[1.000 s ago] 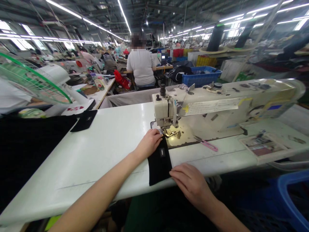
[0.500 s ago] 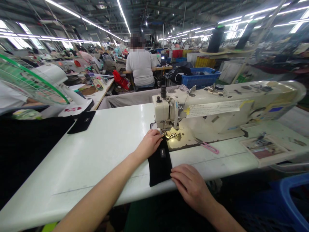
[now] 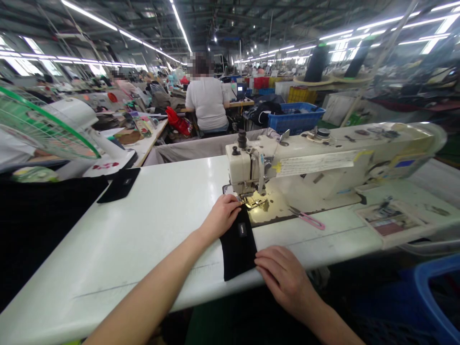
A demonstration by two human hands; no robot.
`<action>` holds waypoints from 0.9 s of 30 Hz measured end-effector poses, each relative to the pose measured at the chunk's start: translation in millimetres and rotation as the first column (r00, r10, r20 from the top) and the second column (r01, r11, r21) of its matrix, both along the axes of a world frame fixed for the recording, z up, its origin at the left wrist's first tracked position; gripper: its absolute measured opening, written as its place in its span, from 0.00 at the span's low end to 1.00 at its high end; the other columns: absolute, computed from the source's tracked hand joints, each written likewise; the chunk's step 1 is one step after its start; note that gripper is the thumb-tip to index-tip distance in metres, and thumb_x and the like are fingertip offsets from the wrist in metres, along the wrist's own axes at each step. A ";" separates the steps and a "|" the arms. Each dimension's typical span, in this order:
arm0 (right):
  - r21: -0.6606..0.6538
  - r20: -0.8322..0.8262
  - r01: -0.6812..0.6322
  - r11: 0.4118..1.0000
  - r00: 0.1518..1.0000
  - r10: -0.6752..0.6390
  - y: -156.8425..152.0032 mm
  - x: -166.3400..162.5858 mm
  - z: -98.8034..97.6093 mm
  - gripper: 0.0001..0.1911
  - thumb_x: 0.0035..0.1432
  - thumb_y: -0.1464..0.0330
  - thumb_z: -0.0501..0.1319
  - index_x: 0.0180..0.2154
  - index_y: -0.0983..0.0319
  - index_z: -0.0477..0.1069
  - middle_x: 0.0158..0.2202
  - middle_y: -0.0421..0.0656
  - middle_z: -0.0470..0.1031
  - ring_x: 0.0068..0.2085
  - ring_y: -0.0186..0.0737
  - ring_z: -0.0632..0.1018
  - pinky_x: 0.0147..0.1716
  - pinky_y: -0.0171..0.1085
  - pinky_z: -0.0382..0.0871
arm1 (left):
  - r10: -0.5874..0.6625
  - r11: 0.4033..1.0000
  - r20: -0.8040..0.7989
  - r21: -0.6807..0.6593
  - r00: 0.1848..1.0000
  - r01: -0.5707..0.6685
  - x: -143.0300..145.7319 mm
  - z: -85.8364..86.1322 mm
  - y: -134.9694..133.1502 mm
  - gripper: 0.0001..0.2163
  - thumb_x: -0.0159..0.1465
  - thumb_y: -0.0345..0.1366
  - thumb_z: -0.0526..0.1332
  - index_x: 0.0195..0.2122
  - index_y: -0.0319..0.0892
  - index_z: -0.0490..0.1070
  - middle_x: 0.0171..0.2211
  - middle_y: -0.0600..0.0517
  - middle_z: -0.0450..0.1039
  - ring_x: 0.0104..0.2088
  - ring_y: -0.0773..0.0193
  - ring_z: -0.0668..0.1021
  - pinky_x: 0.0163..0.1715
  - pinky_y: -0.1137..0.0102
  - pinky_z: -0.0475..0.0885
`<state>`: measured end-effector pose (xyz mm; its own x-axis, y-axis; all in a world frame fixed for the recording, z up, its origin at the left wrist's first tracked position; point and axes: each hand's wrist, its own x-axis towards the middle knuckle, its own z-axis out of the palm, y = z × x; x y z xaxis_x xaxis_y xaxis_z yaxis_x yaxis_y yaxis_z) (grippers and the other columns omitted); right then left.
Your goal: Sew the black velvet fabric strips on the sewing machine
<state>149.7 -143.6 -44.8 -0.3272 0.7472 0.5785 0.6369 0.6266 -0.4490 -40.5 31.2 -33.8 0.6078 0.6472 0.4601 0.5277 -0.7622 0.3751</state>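
Note:
A black fabric piece (image 3: 237, 254) with a small dark label (image 3: 242, 229) lies on the pale sewing table, its far end by the presser foot (image 3: 256, 203) of the sewing machine (image 3: 247, 165). My left hand (image 3: 224, 213) is closed on the fabric's far left edge, fingertips close beside the foot. At the near right edge, my right hand (image 3: 282, 270) pinches the fabric, with the thumb partly hidden. Pink-handled thread snips (image 3: 312, 221) rest on the machine bed, to the right of the needle area.
Another labelled black piece (image 3: 120, 185) lies at the table's far left, beside dark cloth (image 3: 43, 225). A green-rimmed fan (image 3: 46, 122) stands behind it. A parts tray (image 3: 390, 223) is on the right, a blue basket (image 3: 427, 292) below. A person in white (image 3: 206, 103) sits ahead.
The view has shifted slightly. Both hands keep their hold on the black fabric, which shows hardly any movement against the machine.

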 end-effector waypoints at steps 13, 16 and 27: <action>-0.012 0.013 -0.007 1.000 1.000 0.007 -0.5 1.0 0.6 0.10 0.66 0.77 0.56 0.46 0.63 0.70 0.42 0.48 0.77 0.44 0.44 0.76 0.45 0.46 0.72 | -0.026 1.000 0.008 0.001 1.000 0.026 0.0 1.1 -0.9 0.09 0.67 0.27 0.58 0.41 0.38 0.79 0.40 0.44 0.74 0.42 0.56 0.75 0.45 0.58 0.75; -0.020 0.016 -0.006 1.000 1.000 0.006 0.3 0.8 2.8 0.10 0.66 0.77 0.56 0.46 0.63 0.70 0.42 0.48 0.77 0.43 0.44 0.76 0.45 0.46 0.71 | -0.027 1.000 0.003 -0.003 1.000 0.027 0.0 1.0 -0.1 0.09 0.67 0.28 0.58 0.41 0.38 0.79 0.40 0.43 0.74 0.42 0.56 0.75 0.45 0.57 0.75; -0.028 0.057 0.013 1.000 0.998 -0.012 3.0 -0.2 6.7 0.09 0.67 0.74 0.54 0.44 0.62 0.71 0.41 0.47 0.78 0.42 0.43 0.76 0.44 0.45 0.71 | -0.013 1.000 -0.026 0.004 1.000 0.013 -0.2 0.7 4.7 0.09 0.66 0.28 0.59 0.43 0.39 0.78 0.42 0.44 0.74 0.44 0.56 0.76 0.48 0.57 0.75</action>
<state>149.5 -140.7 -38.0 -0.3496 0.7675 0.5374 0.6697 0.6058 -0.4295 -40.7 35.8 -33.1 0.6281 0.6372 0.4466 0.5272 -0.7706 0.3581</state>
